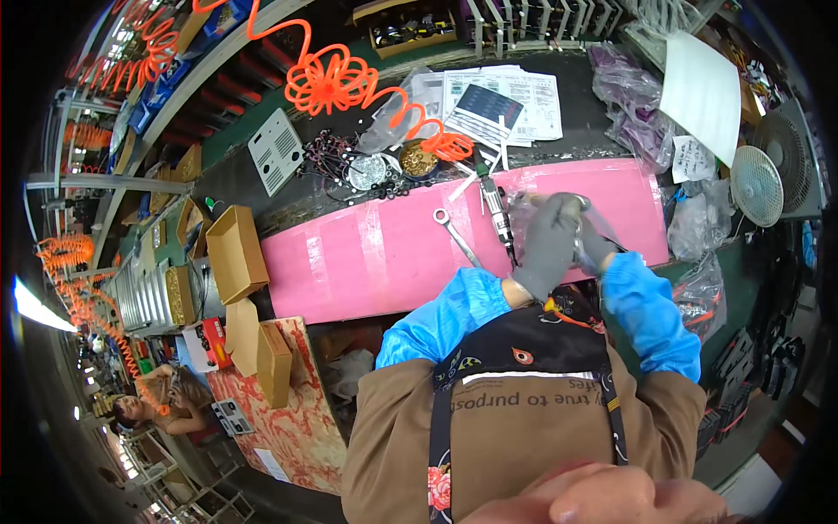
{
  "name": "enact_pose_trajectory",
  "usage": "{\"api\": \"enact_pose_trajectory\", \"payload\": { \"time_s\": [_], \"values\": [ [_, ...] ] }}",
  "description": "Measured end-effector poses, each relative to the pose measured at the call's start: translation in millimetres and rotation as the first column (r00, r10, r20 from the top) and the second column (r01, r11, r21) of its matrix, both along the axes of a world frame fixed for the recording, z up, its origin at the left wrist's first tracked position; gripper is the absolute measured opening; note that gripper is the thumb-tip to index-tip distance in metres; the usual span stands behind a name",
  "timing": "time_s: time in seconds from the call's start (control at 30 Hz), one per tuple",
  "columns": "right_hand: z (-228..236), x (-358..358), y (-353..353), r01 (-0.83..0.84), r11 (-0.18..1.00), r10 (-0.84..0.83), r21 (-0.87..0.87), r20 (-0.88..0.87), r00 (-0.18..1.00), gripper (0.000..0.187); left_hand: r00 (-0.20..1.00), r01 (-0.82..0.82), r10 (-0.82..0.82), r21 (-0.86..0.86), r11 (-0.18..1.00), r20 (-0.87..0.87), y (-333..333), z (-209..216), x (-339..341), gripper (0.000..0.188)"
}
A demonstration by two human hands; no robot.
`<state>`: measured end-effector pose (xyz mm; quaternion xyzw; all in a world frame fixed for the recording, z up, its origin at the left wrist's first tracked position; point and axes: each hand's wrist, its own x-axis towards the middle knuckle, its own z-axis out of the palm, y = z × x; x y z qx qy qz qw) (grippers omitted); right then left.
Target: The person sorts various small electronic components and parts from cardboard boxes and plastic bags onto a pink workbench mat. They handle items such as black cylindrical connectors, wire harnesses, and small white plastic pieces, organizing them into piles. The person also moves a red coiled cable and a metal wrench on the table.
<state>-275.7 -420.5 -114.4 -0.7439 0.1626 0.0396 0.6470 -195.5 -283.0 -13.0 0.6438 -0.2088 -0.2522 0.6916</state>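
At the near edge of the pink work mat point(384, 249), both gloved hands meet over a clear plastic bag point(583, 229). The left hand point(548, 243) — grey glove, blue sleeve cover — is curled around the bag from the left, fingers clenched on the film. The right hand point(599, 249) is mostly hidden behind the left hand and the bag; its fingers appear to pinch the bag's right side, but the grasp cannot be told for certain from this view.

The bag sits between the two hands, touching both, raised just above the mat. Whatever is inside it is too blurred to identify.

The pneumatic screwdriver point(498, 214) lies just beside the left hand, on its left. Its long axis runs away from the person, tip toward the near edge, orange coiled air hose point(336, 80) at the far end. The left hand is the nearer one. The open-end wrench point(456, 236) lies further left, angled diagonally — well apart from the right hand.
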Motion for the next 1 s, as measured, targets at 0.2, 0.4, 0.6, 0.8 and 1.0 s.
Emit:
{"api": "enact_pose_trajectory", "payload": {
  "time_s": [0.2, 0.4, 0.6, 0.8, 1.0],
  "values": [
    [183, -16, 17, 0.047, 0.936, -0.026, -0.349, 0.065, 0.998, 0.033, 0.946, 0.058, -0.068, -0.042, 0.997, -0.317, 15, 8, 36, 0.027],
    [207, 21, -40, 0.066, 0.81, -0.081, -0.582, 0.0, 0.997, 0.03, 0.881, 0.134, -0.135, -0.034, 0.99, -0.453, 30, 2, 26, 0.032],
    [91, 134, -103, -0.23, 0.634, 0.189, -0.739, -0.14, 0.972, 0.052, 0.916, 0.152, -0.178, -0.098, 0.983, -0.36, 62, -27, 39, 0.044],
    [-21, 269, -105, -0.4, 0.504, 0.148, -0.766, -0.38, 0.913, 0.097, 0.919, 0.125, -0.09, 0.067, 0.99, -0.385, 88, -13, 47, 0.038],
    [-56, 320, -46, -0.399, 0.353, -0.093, -0.846, -0.456, 0.885, 0.102, 0.923, 0.024, 0.011, 0.086, 0.996, -0.384, 104, -37, 49, 0.027]
  ]
}}
